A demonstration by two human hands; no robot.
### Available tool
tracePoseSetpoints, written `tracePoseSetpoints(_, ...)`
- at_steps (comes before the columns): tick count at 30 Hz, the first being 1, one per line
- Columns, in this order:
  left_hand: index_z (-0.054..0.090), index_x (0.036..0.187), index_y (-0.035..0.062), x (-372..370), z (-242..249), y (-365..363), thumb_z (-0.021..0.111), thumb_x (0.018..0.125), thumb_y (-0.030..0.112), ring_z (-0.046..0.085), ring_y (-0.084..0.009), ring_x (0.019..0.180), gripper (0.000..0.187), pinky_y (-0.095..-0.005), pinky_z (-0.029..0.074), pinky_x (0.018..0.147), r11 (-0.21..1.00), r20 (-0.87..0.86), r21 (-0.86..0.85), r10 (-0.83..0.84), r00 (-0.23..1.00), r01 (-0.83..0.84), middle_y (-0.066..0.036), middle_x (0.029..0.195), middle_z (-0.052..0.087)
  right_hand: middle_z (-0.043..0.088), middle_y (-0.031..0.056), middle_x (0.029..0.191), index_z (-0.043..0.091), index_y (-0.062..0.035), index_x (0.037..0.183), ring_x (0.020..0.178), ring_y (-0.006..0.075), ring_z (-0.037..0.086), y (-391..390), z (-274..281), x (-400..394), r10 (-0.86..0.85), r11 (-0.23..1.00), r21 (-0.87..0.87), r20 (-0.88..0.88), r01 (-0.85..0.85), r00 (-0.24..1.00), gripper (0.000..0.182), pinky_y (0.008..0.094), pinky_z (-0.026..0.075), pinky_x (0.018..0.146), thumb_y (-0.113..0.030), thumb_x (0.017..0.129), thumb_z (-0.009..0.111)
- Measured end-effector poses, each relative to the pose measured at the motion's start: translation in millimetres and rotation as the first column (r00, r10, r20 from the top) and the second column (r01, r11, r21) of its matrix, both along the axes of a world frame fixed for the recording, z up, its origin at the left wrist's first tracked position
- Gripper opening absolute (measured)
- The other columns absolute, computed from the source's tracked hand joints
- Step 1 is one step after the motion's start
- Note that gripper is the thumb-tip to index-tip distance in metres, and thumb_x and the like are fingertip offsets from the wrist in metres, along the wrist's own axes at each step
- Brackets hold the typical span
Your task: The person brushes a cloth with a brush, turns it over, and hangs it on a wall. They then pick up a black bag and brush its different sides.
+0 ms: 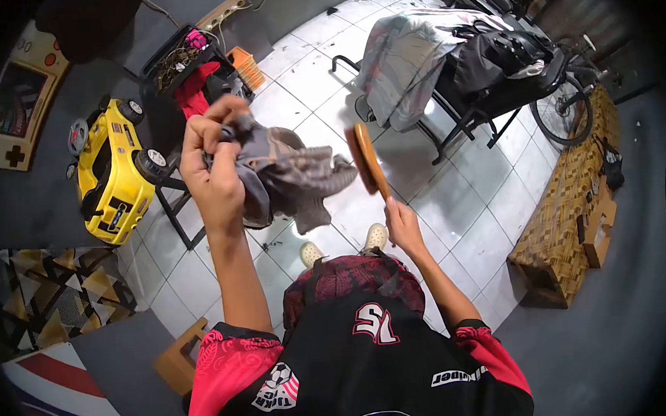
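My left hand (212,158) is raised at centre left, its fingers closed on a crumpled grey fabric item (289,176) with brownish, plaid-like patches. The fabric hangs bunched to the right of the fist, and its exact kind is hard to make out. Lower and to the right, my right hand (402,223) grips the handle end of a wooden brush (368,160). The brush stands upright, bristles turned left toward the fabric. A small gap seems to separate the two.
A yellow toy car (117,171) is at left, beside a dark stand (177,217) holding red cloth. An orange basket (246,68) is behind. A bench carries a pale cover (401,66) and black bag (492,65). A bicycle (563,110) and woven-patterned long box (556,232) are right.
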State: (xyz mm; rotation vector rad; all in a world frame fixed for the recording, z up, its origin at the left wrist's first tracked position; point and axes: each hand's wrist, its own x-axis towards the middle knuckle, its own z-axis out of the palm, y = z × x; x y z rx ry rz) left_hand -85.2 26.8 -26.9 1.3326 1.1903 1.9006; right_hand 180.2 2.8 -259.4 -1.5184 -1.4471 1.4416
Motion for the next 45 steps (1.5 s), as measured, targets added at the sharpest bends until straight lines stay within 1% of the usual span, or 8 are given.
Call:
tracePoseSetpoints(7,0.040,0.095,0.0038,36.8,14.1,3.2,0.034,0.068,-0.012,0.051,-0.0226,0.083,0.031,-0.0452,0.048,0.084,0.979,0.232,0.087,-0.202,0.952,0.186,-0.012,0.086,0.050,0.041,-0.0030,0.054,0.044,-0.0068,0.074,0.043,0.0058,0.039,-2.9,107.4,-43.8,0.125,0.991,0.108,-0.620,-0.074,0.774,0.040,0.0210,0.032,0.039,-0.039,0.096,0.037)
tracePoseSetpoints(11,0.045,0.089,0.0094,35.7,24.5,7.2,0.036,0.076,-0.013,0.046,-0.0170,0.080,0.027,-0.0390,0.041,0.079,0.922,0.500,0.351,-0.333,0.799,0.164,-0.003,0.081,0.046,0.054,0.0150,0.059,0.055,-0.0013,0.089,0.054,0.0298,0.055,-0.8,12.7,-40.2,0.257,0.918,0.325,-0.043,-0.229,0.966,0.032,0.0368,0.046,0.054,-0.031,0.094,0.044)
tracePoseSetpoints(14,0.045,0.087,0.0098,21.3,28.0,6.1,0.037,0.077,-0.011,0.046,-0.0163,0.078,0.024,-0.0349,0.040,0.079,0.889,0.532,0.446,-0.361,0.766,0.109,-0.001,0.080,0.047,0.063,0.0216,0.089,0.061,-0.0057,0.099,0.084,0.0376,0.061,-16.6,-97.4,8.0,0.470,0.865,-0.183,0.621,-0.467,0.627,0.043,0.0448,0.049,0.069,-0.041,0.093,0.037)
tracePoseSetpoints(21,0.044,0.088,0.0085,12.6,22.6,4.5,0.034,0.084,0.002,0.041,-0.0148,0.072,0.012,-0.0309,0.038,0.069,0.900,0.652,0.423,-0.384,0.654,0.107,-0.002,0.077,0.044,0.064,0.0223,0.084,0.065,0.0001,0.088,0.082,0.0371,0.063,-68.7,-175.1,117.2,0.428,0.891,-0.437,0.711,-0.126,0.558,0.051,0.0458,0.049,0.072,-0.042,0.091,0.037)
tracePoseSetpoints(26,0.041,0.084,0.0078,43.0,18.5,4.3,0.040,0.093,0.025,0.027,-0.0087,0.050,0.019,-0.0266,0.025,0.050,0.931,0.610,0.180,-0.358,0.707,0.317,0.002,0.063,0.029,0.048,0.0062,0.047,0.052,-0.0019,0.060,0.042,0.0166,0.051,-12.4,-45.3,66.4,-0.057,0.965,-0.244,0.160,0.095,0.985,0.058,0.0312,0.040,0.041,-0.048,0.093,0.038)
tracePoseSetpoints(34,0.033,0.073,0.0088,67.1,4.9,9.1,0.055,0.090,0.011,0.021,-0.0047,0.041,0.028,-0.0238,0.019,0.039,0.804,0.265,0.265,-0.592,0.761,0.532,0.004,0.055,0.025,0.040,-0.0022,0.053,0.051,-0.0060,0.076,0.044,0.0060,0.038,-15.6,63.1,-10.5,0.189,0.952,-0.040,-0.704,-0.305,0.685,0.044,0.0220,0.030,0.040,-0.045,0.093,0.043)
tracePoseSetpoints(38,0.032,0.073,0.0129,39.6,5.0,14.1,0.045,0.095,0.017,0.018,-0.0047,0.041,0.027,-0.0245,0.019,0.039,0.701,0.411,0.463,-0.712,0.569,0.542,0.006,0.057,0.026,0.052,0.0029,0.056,0.057,-0.0018,0.072,0.052,0.0140,0.052,-12.6,-35.8,13.2,0.272,0.962,0.022,-0.071,-0.271,0.960,0.043,0.0299,0.041,0.049,-0.040,0.091,0.049)
tracePoseSetpoints(45,0.033,0.070,0.0132,-1.3,28.6,1.2,0.051,0.093,0.020,0.026,-0.0015,0.035,0.030,-0.0172,0.026,0.033,0.546,0.354,0.587,-0.837,0.417,0.598,0.005,0.052,0.032,0.064,0.0224,0.082,0.066,0.0015,0.082,0.079,0.0389,0.062,-70.8,-148.1,99.4,0.367,0.926,-0.350,0.753,-0.140,0.547,0.054,0.0471,0.048,0.068,-0.050,0.085,0.048)
